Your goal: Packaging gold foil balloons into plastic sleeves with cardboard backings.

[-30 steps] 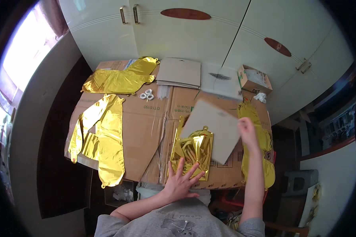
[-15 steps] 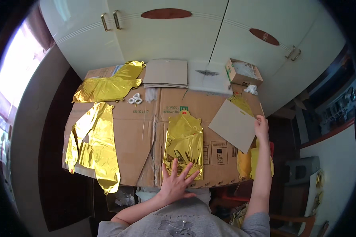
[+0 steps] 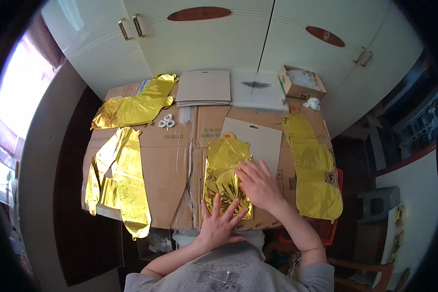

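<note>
**Gold foil piece [image 3: 224, 168] laid out under the left hand [image 3: 219, 226]**

Green print is seen on the cardboard surface [image 3: 165, 165]; dark lettering and a drawn figure are borne by the grey sweatshirt [image 3: 219, 270], and a dark mark by the pale sheeting [image 3: 260, 97] at the back.

Since half a second ago, the loose grey sheet [image 3: 265, 146] has been brought in from the right. It is now placed beside the gold foil piece, at the cardboard's near middle, and is partly covered by it. Its edge is no longer pinched by the right hand [image 3: 263, 190], whose fingers are stretched out, apart, over the foil's right edge; whether contact is made cannot be told. The left hand is kept at the foil's lower end, its fingers spread, with nothing clamped.

Three other foil pieces [image 3: 131, 194] are counted, two left and one right, along with three white rolls [image 3: 170, 124], one stack of grey sheets [image 3: 204, 86], one box [image 3: 301, 92], one crumpled white wad [image 3: 312, 103] and four cabinet handles [image 3: 138, 25].
</note>
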`<state>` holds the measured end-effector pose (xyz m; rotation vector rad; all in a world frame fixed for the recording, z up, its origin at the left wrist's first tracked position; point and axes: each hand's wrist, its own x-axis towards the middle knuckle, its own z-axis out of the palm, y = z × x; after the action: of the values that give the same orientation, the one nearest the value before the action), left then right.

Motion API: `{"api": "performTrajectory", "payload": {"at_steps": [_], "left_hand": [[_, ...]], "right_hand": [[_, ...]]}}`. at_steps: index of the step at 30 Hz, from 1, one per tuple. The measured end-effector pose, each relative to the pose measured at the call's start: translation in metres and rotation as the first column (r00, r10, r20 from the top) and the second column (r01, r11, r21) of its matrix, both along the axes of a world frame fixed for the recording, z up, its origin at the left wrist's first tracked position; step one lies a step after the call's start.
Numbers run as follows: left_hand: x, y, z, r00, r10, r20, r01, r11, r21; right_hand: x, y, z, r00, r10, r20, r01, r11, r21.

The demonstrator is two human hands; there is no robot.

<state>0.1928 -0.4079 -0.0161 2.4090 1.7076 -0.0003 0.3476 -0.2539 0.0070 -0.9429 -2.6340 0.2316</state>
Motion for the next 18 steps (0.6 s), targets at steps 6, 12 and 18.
{"api": "performTrajectory", "payload": {"at_steps": [6,12,18], "left_hand": [[0.000,-0.002,-0.001,1.000,0.006,-0.025,-0.005,1.000,0.028],[0.000,0.001,0.006,0.993,-0.025,-0.120,0.007,0.990,-0.144],[-0.003,-0.002,0.002,1.000,-0.002,-0.014,0.002,1.000,0.007]], "right_hand": [[-0.013,0.013,0.000,0.997,0.077,-0.021,-0.077,0.997,-0.020],[-0.042,-0.012,-0.023,0.933,0.359,0.011,-0.355,0.927,-0.122],[-0.065,0.010,-0.022,0.974,0.128,-0.185,-0.161,0.971,-0.177]]}}
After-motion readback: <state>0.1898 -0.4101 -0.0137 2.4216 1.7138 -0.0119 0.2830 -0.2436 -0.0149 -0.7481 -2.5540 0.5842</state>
